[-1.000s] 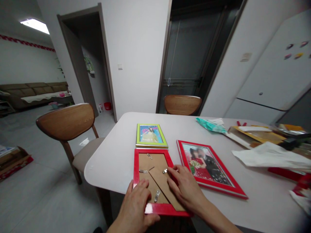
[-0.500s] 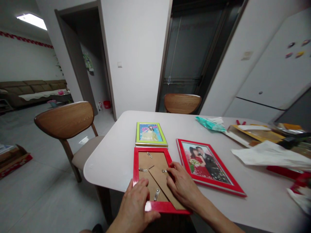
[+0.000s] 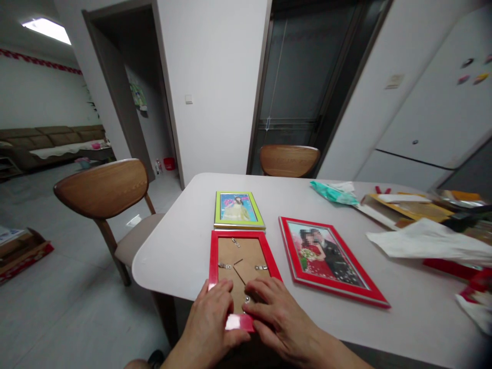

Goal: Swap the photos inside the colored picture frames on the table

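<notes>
Here, near clip (image 3: 247,299) lay at fingertips of right grip (image 3: 280,313), left grip (image 3: 211,316) clasping face-down red frame (image 3: 248,252); whether right pinched clip, couldn't tell.

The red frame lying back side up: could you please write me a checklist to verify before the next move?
1. Red frame back side up: ok, its brown board faces upward.
2. Left hand on the frame: ok, at the near left corner.
3. Top clip, left clip and right clip uncovered: ok.
4. Bottom clip uncovered: not ok, the right hand partly hides it.
5. Clip tips seated under the rim: cannot tell, too small.
</notes>
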